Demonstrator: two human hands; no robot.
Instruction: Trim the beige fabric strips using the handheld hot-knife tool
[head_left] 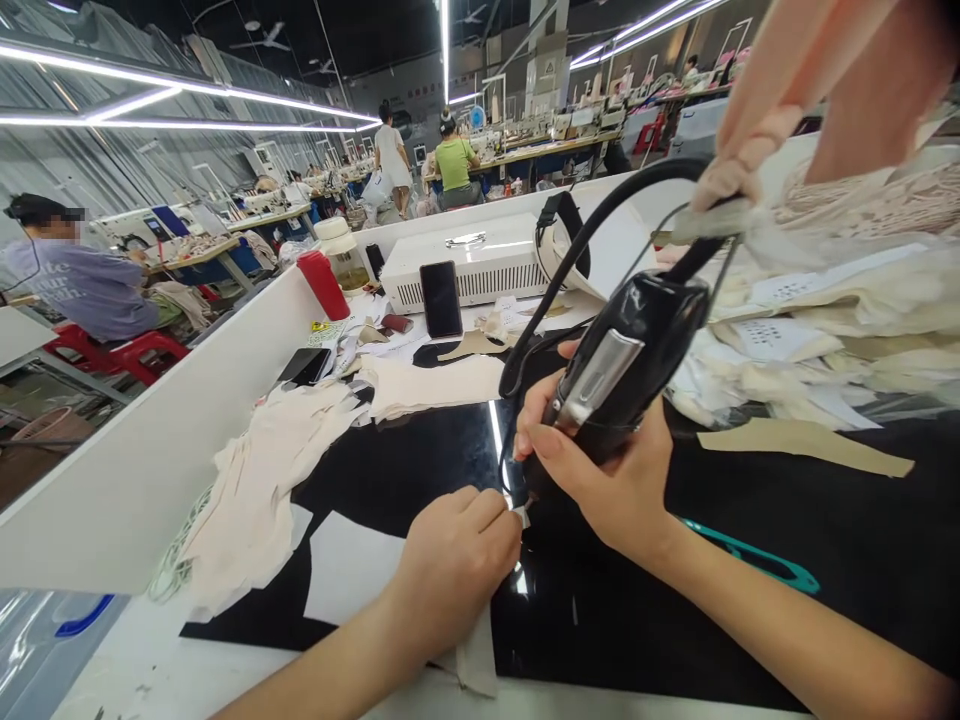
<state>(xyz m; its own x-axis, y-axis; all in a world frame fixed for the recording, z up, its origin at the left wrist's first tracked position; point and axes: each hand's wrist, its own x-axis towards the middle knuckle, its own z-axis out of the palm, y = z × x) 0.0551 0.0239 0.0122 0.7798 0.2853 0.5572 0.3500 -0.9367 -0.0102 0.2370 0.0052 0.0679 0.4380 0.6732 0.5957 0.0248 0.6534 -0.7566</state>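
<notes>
My right hand (600, 480) is wrapped round a black corded hand tool (626, 360) with a silver trigger plate, its tip pointing down at the glossy black table top (787, 500). My left hand (457, 555) is closed, pinching the top of a thin pale fabric strip (476, 660) right beside the tool's tip. The tool's black cable (577, 245) loops up and back toward the white machine box.
A heap of cream fabric pieces (255, 490) lies at left by a white partition (150, 450). A phone (441, 298) leans on a white box (480, 262). A red bottle (322, 285), teal scissors (757, 560) and piled lace (825, 310) are around. Other people sit at benches behind.
</notes>
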